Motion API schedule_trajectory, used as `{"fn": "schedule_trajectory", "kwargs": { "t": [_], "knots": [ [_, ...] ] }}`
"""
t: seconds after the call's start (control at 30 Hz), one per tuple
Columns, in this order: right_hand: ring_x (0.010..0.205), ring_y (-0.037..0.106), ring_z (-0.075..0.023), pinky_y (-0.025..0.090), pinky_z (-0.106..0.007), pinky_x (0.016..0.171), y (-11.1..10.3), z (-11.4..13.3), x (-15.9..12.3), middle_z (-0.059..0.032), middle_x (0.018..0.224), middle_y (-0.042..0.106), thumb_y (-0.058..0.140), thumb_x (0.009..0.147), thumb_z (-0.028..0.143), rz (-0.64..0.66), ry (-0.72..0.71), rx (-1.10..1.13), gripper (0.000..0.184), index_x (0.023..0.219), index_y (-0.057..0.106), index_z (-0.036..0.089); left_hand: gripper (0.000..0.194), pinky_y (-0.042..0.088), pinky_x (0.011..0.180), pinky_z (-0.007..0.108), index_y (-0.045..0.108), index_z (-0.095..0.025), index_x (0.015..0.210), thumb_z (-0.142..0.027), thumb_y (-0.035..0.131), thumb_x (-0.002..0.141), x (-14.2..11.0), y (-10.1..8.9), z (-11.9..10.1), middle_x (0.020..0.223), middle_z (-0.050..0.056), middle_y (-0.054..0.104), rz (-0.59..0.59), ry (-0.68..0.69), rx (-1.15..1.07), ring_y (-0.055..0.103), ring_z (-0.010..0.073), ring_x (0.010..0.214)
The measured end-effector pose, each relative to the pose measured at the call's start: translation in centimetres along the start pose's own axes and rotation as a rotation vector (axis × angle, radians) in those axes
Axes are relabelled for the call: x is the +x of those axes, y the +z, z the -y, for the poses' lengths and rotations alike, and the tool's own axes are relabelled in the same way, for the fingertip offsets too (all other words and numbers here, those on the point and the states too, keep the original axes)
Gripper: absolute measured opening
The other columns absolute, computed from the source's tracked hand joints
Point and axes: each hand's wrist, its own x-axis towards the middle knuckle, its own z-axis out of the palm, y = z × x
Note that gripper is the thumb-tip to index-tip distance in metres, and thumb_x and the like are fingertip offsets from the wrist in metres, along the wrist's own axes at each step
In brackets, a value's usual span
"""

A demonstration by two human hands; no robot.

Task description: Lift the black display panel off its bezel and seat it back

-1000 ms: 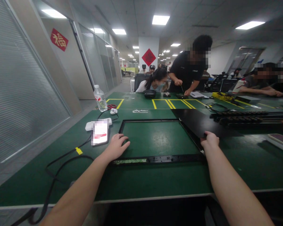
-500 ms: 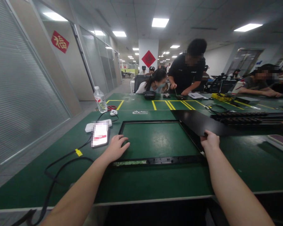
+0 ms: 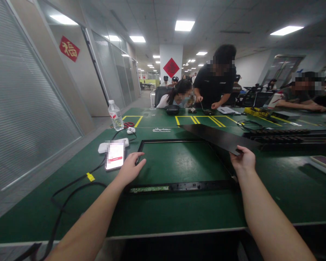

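A black rectangular frame lies flat on the green table in front of me. My left hand rests on the frame's left side, fingers stretched out flat, beside a lit phone. My right hand pinches the near corner of a thin black panel, which is lifted off the table and tilted over the frame's right side.
A water bottle, a white power strip and black cables sit at the left. Long black parts and another phone lie at the right. Several people work at the table's far end.
My right hand has lifted the black panel off the table and swung it left over the frame. My left hand has slid slightly back along the frame's left side.
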Motion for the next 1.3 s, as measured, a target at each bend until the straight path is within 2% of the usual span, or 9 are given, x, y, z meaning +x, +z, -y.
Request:
{"fn": "schedule_trajectory", "kwargs": {
  "t": [0.23, 0.33, 0.47, 0.57, 0.67, 0.83, 1.03, 1.2, 1.3],
  "knots": [
    [0.067, 0.068, -0.0158, 0.060, -0.024, 0.056, 0.7, 0.4, -1.7, 0.0000, 0.076, 0.066, 0.059, 0.059, 0.006, 0.056, 0.120, -0.015, 0.031, 0.088, 0.059, 0.019, 0.044, 0.052, 0.114, 0.046, 0.065, -0.020, 0.129, -0.040, 0.069, 0.090, 0.3, -0.6, -1.3, 0.138, 0.017, 0.071, -0.159, -0.347, -0.667, 0.067, 0.0292, 0.130],
    [0.072, 0.071, -0.0206, 0.062, -0.031, 0.062, 0.7, 0.5, -1.9, -0.0032, 0.080, 0.070, 0.060, 0.056, 0.010, 0.093, 0.197, -0.039, 0.037, 0.092, 0.063, 0.020, 0.038, 0.055, 0.110, 0.042, 0.064, -0.019, 0.129, -0.033, 0.063, 0.094, 0.3, -1.6, -2.3, 0.131, 0.018, 0.074, -0.193, -0.468, -0.909, 0.071, 0.0273, 0.126],
    [0.083, 0.075, -0.0293, 0.065, -0.048, 0.077, 0.6, 0.6, -2.4, -0.0068, 0.084, 0.074, 0.060, 0.053, 0.016, 0.183, 0.266, -0.105, 0.044, 0.096, 0.068, 0.019, 0.039, 0.062, 0.099, 0.039, 0.063, -0.013, 0.131, -0.035, 0.049, 0.101, 0.1, -3.2, -3.0, 0.123, 0.020, 0.075, -0.131, -0.584, -1.171, 0.076, 0.0265, 0.114],
    [0.089, 0.076, -0.0332, 0.064, -0.053, 0.081, 0.7, 0.7, -2.7, -0.0084, 0.083, 0.074, 0.061, 0.052, 0.018, 0.208, 0.311, -0.163, 0.043, 0.095, 0.069, 0.018, 0.041, 0.066, 0.074, 0.033, 0.067, -0.009, 0.126, -0.033, 0.046, 0.101, 0.1, -4.1, -2.9, 0.114, 0.020, 0.076, -0.089, -0.581, -1.248, 0.079, 0.0240, 0.090],
    [0.090, 0.076, -0.0342, 0.064, -0.053, 0.080, 0.7, 0.7, -2.9, -0.0096, 0.083, 0.075, 0.061, 0.052, 0.018, 0.205, 0.360, -0.205, 0.043, 0.094, 0.069, 0.017, 0.035, 0.058, 0.052, 0.024, 0.072, -0.006, 0.120, -0.019, 0.050, 0.095, 0.1, -4.3, -3.1, 0.102, 0.017, 0.079, -0.070, -0.574, -1.279, 0.073, 0.0181, 0.068],
    [0.084, 0.077, -0.0315, 0.065, -0.047, 0.076, 1.1, 0.7, -3.6, -0.0107, 0.087, 0.077, 0.062, 0.054, 0.014, 0.298, 0.424, -0.299, 0.047, 0.101, 0.070, 0.015, 0.039, 0.057, 0.053, 0.019, 0.076, -0.011, 0.112, -0.003, 0.055, 0.081, 0.2, -3.9, -4.5, 0.082, 0.007, 0.079, -0.150, -0.623, -1.305, 0.070, 0.0136, 0.057],
    [0.072, 0.076, -0.0246, 0.060, -0.032, 0.061, 1.4, 0.9, -4.5, -0.0091, 0.087, 0.080, 0.062, 0.068, 0.012, 0.456, 0.552, -0.577, 0.041, 0.107, 0.071, 0.018, 0.027, 0.058, 0.054, 0.018, 0.074, -0.012, 0.094, -0.004, 0.057, 0.074, 0.2, -4.1, -5.0, 0.076, 0.004, 0.078, -0.424, -0.552, -1.463, 0.072, 0.0138, 0.059],
    [0.067, 0.074, -0.0249, 0.061, -0.035, 0.063, 0.8, -0.1, -4.6, -0.0078, 0.079, 0.078, 0.064, 0.069, 0.014, 0.542, 0.611, -0.754, 0.032, 0.100, 0.072, 0.020, 0.028, 0.061, 0.059, 0.023, 0.075, -0.012, 0.088, -0.010, 0.059, 0.065, 0.3, -4.1, -4.7, 0.077, 0.006, 0.078, -0.427, -0.422, -1.498, 0.072, 0.0179, 0.064],
    [0.070, 0.074, -0.0246, 0.061, -0.034, 0.064, 0.5, -0.8, -4.2, -0.0079, 0.078, 0.077, 0.069, 0.069, 0.015, 0.561, 0.509, -0.869, 0.026, 0.094, 0.072, 0.020, 0.028, 0.060, 0.058, 0.025, 0.075, -0.014, 0.085, -0.012, 0.061, 0.061, 0.2, -4.1, -4.3, 0.076, 0.005, 0.077, -0.466, -0.380, -1.469, 0.072, 0.0201, 0.065]
  ]
}}
